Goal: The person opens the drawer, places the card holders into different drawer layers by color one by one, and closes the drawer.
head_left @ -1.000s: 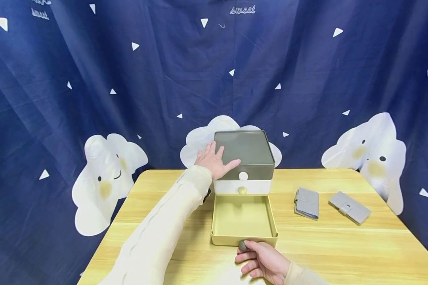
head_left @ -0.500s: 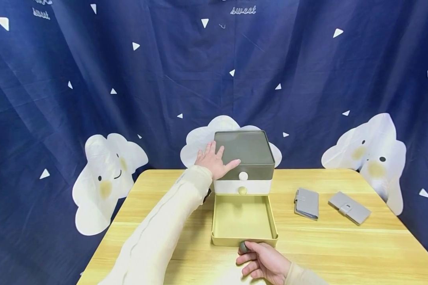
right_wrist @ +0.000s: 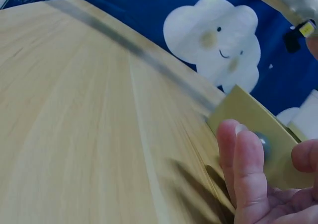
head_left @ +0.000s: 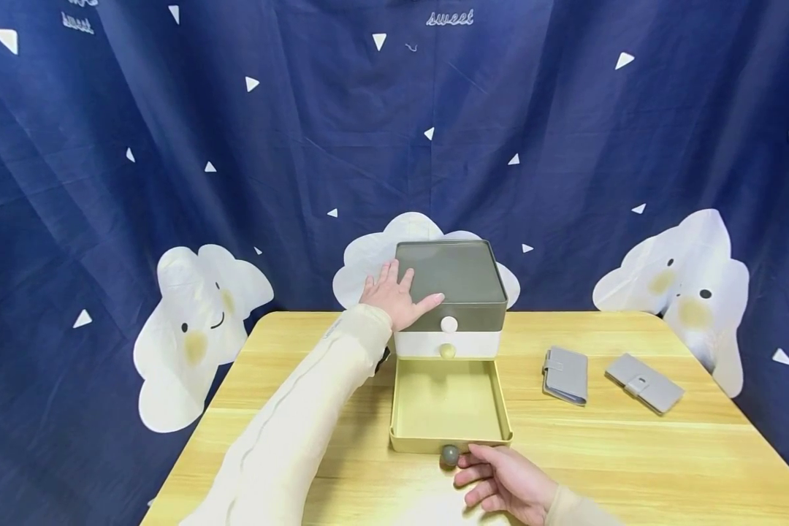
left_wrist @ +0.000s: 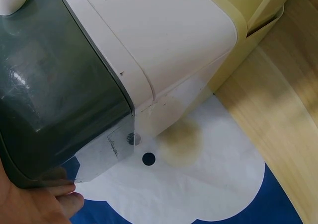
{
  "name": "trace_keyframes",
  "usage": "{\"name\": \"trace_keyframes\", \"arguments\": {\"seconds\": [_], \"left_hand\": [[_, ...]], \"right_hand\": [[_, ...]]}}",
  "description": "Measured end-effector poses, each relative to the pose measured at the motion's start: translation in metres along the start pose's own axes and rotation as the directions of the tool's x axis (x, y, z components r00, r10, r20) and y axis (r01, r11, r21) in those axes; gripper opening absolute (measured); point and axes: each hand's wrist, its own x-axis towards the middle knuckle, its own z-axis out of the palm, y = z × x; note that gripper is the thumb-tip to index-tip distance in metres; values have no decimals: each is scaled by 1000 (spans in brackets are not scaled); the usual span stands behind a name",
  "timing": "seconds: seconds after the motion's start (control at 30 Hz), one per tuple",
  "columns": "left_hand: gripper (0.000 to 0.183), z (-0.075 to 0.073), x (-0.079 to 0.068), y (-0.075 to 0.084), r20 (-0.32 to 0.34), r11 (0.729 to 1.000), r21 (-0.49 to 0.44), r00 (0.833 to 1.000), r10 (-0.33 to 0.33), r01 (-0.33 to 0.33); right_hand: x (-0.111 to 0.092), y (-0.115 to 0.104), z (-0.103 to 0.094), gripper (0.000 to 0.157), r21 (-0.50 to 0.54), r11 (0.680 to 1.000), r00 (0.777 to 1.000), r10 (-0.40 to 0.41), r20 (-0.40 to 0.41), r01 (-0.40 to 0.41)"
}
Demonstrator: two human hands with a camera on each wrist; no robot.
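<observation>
A small desktop drawer unit (head_left: 450, 274) with a dark grey-green top, a white middle tier and a yellow bottom stands at the back of the table. Its yellow bottom drawer (head_left: 450, 398) is pulled out, with nothing lying inside. My left hand (head_left: 394, 298) rests on the unit's top left edge, fingers spread. Just right of the drawer's round dark knob (head_left: 449, 456) is my right hand (head_left: 509, 482), its fingers loose and holding nothing. The right wrist view shows the knob (right_wrist: 263, 145) partly behind my fingertips (right_wrist: 248, 149).
Two grey wallet-like cases with strap closures lie to the right: one nearer the unit (head_left: 565, 375), the other (head_left: 644, 383) farther right. A dark blue curtain (head_left: 302, 146) with clouds hangs behind the wooden table (head_left: 598, 467).
My right hand has let go of the drawer's dark knob and moved slightly right. The drawer stays pulled out, and my left hand has kept its place on the unit.
</observation>
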Motion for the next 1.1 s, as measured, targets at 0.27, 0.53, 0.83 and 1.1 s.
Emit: {"name": "trace_keyframes", "arguments": {"seconds": [0.27,0.53,0.83,1.1], "left_hand": [[110,1,3,-2,1,1000,13,1000,-1,1],[110,1,2,-1,1,1000,2,1000,0,0],[107,-1,-1,0,-5,1000,9,1000,-3,3],[110,-1,1,-1,7,1000,-1,1000,-8,8]], "right_hand": [[-22,-9,-26,45,-22,999,1000,28,9,-28],[-49,-21,-57,47,-88,996,999,29,-25,-31],[-69,-51,-86,51,-182,983,984,-66,-164,36],[-78,-77,-109,42,-270,959,923,-176,-343,82]]}}
